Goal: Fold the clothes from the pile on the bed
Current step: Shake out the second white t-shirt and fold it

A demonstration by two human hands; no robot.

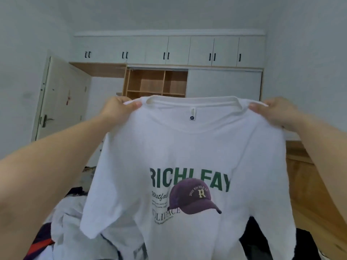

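A white T-shirt [187,151] with green lettering and a printed purple cap hangs spread out in front of me, its front facing me. My left hand [120,107] pinches its left shoulder beside the collar. My right hand [277,111] pinches the right shoulder at the same height. Both arms are stretched forward and raised. Below the shirt lies the pile of clothes [75,228], with white, dark and red-striped pieces, mostly hidden by the shirt.
A wardrobe [169,53] with white upper doors and open wooden shelves [155,83] fills the far wall. A white door [62,102] stands at the left. A dark garment [262,239] lies at the lower right, and a wooden surface [309,184] runs along the right.
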